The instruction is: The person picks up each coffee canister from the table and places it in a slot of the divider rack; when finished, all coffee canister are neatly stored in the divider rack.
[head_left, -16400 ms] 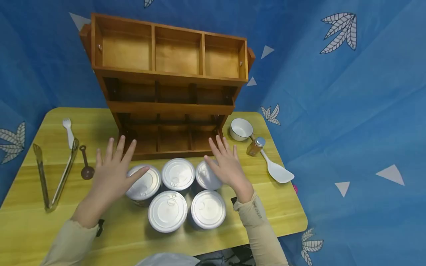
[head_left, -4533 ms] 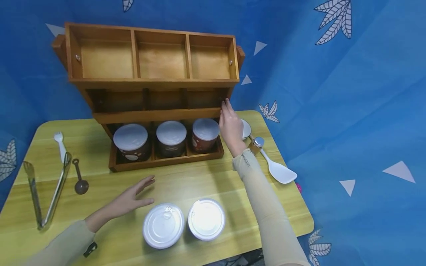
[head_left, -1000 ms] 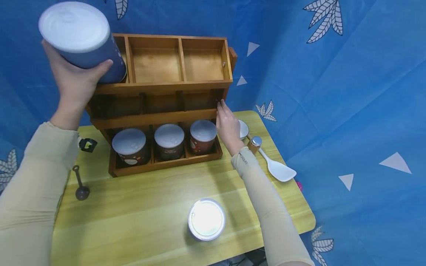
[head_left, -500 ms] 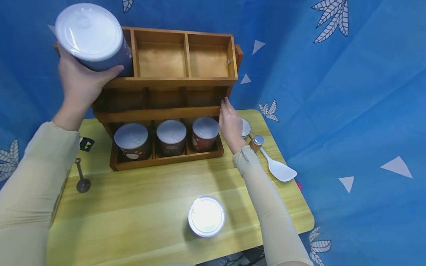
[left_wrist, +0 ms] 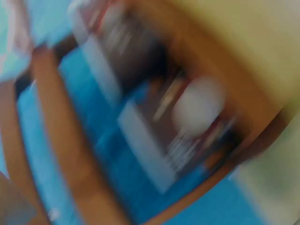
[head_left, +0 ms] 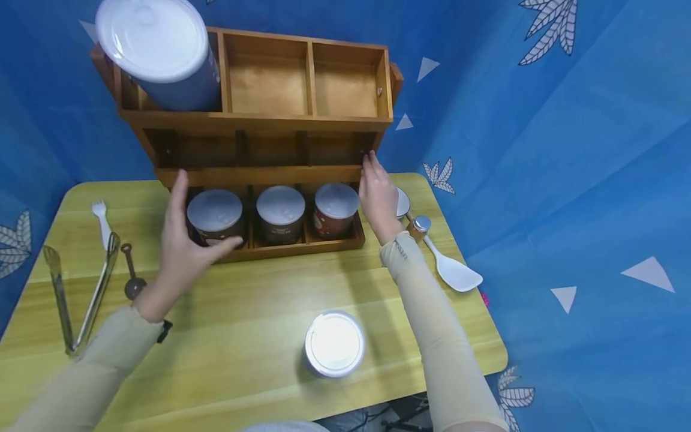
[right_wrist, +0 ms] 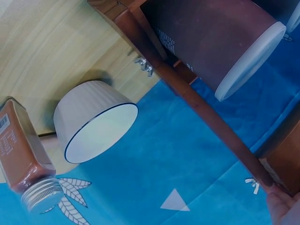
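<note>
A three-tier wooden rack (head_left: pixel 270 175) stands at the back of the table. My left hand (head_left: pixel 183 249) is in front of its lower left side, fingers extended, thumb spread, nothing held. My right hand (head_left: pixel 378 195) grips the right end of the middle tier; its fingertips also show at the lower right of the right wrist view. A large blue can (head_left: pixel 178 72) with a white lid stands in the top left compartment. The bottom tier holds three brown lidded cans: left (head_left: pixel 216 211), middle (head_left: pixel 280 215), right (head_left: pixel 336 210). Another white-lidded can (head_left: pixel 335 344) stands at the front.
On the left lie metal tongs (head_left: pixel 97 300), a white fork (head_left: pixel 102 223) and a brown measuring spoon (head_left: pixel 134 282). A white bowl (right_wrist: pixel 96 122), a silver-capped spice jar (right_wrist: pixel 28 154) and a white spatula (head_left: pixel 456 273) are at the right. A blue cloth (head_left: pixel 540 180) hangs behind.
My left hand has let go of the large blue can in the top left compartment and moved down toward me. The right hand stays at the rack's middle tier.
</note>
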`<state>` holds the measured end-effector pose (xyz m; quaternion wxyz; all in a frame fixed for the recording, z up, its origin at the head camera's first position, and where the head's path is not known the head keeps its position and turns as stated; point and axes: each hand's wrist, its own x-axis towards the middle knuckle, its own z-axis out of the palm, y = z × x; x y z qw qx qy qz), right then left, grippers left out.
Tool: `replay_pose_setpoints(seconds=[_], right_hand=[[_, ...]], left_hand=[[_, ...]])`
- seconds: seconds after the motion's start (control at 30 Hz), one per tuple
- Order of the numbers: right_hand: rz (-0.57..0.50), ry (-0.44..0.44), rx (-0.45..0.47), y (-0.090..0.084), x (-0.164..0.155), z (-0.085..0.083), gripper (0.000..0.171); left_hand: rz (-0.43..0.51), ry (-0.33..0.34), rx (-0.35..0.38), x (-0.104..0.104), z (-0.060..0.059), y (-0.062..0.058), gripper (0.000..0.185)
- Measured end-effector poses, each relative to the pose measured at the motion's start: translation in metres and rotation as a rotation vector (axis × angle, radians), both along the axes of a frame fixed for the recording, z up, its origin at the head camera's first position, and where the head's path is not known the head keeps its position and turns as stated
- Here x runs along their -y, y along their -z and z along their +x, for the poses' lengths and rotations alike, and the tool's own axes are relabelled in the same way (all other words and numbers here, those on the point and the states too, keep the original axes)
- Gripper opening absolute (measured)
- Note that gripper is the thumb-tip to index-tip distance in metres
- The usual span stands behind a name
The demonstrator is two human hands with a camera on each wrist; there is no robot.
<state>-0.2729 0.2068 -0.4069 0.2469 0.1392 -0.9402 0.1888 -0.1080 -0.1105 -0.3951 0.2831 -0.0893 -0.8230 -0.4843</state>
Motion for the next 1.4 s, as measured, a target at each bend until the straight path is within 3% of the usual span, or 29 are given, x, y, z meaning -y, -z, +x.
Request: replay_pose_setpoints(seconds=[0.13,0.23,0.33,0.47,0.63,0.77,0.97,1.17,1.4], right_hand=[[0.001,0.002,-0.007,-0.002,-0.001,-0.002,0.038],[-0.001,0.0,-0.003,-0.003,0.0,-0.003,0.038],[0.0,0.006,-0.001,-0.004,0.0,-0.005,0.039],[-0.002,0.014,0.008,-0.006,-0.001,-0.006,0.039],[0.003,0.019,0.026,-0.005,-0.001,-0.005,0.039],[0.008,0.02,0.025,-0.005,-0.001,-0.004,0.039],[0.02,0.008,0.025,-0.002,0.0,-0.004,0.04],[0.022,-0.006,0.01,0.0,0.0,-0.003,0.039],[0.024,-0.001,-0.004,0.002,0.001,-0.004,0.038]], left_hand=[[-0.048,0.143,0.226,-0.014,0.033,0.053,0.126],[-0.079,0.225,0.371,-0.023,0.051,0.084,0.127],[-0.148,0.314,0.442,-0.031,0.065,0.108,0.129],[-0.221,0.448,0.495,-0.047,0.08,0.129,0.129],[-0.224,0.569,0.544,-0.072,0.093,0.141,0.129],[-0.183,0.623,0.586,-0.092,0.096,0.146,0.127],[-0.063,0.723,0.657,-0.114,0.095,0.153,0.125],[0.035,0.818,0.644,-0.129,0.085,0.162,0.125],[0.002,0.808,0.606,-0.134,0.079,0.164,0.116]])
